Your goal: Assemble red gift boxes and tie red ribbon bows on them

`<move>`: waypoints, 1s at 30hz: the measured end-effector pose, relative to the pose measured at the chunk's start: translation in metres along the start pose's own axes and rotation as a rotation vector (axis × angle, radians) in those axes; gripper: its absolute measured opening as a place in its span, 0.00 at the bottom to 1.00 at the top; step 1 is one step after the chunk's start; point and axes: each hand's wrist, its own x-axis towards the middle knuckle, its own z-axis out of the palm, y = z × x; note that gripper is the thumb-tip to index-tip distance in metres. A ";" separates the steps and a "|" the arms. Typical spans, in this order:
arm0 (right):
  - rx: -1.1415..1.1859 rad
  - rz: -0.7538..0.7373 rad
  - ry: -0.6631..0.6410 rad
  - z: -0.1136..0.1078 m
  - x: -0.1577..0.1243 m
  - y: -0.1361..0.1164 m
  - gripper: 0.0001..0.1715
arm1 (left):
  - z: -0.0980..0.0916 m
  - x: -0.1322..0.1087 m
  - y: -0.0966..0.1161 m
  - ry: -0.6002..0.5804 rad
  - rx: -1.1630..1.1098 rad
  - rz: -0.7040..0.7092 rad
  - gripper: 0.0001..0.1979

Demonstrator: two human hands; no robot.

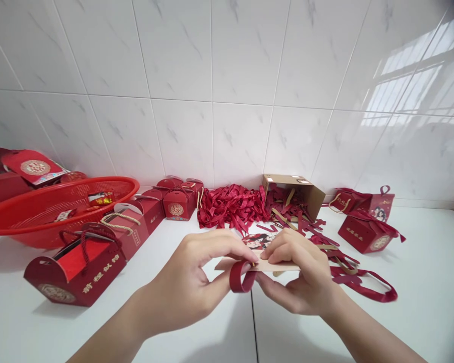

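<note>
At the centre, my left hand (pixel 194 280) pinches a dark red strap (pixel 239 278), bent into a loop, against the edge of a cardboard piece (pixel 283 266). A small gold-coloured bit shows beside the fingertips. My right hand (pixel 300 272) grips the same cardboard from the other side, thumb below and fingers on top. The cardboard's plain tan face is partly turned up, and a printed part (pixel 256 241) with figures shows behind it. Both sets of fingertips nearly meet and hide where the strap joins the card.
A red plastic basket (pixel 75 194) with small packets sits at left, beside red gift boxes (pixel 77 275). Red ribbons (pixel 232 205) are heaped by the tiled wall. An open cardboard box (pixel 314 196) spills straps (pixel 348 269); finished-looking red boxes (pixel 366 234) stand at right.
</note>
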 end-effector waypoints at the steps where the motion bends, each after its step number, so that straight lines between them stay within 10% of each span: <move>1: -0.002 0.001 0.000 0.000 0.000 0.000 0.10 | 0.000 0.000 0.000 -0.022 0.005 -0.004 0.15; 30: 0.172 0.005 0.050 -0.005 0.002 -0.009 0.11 | -0.003 -0.007 0.003 -0.022 0.323 0.278 0.20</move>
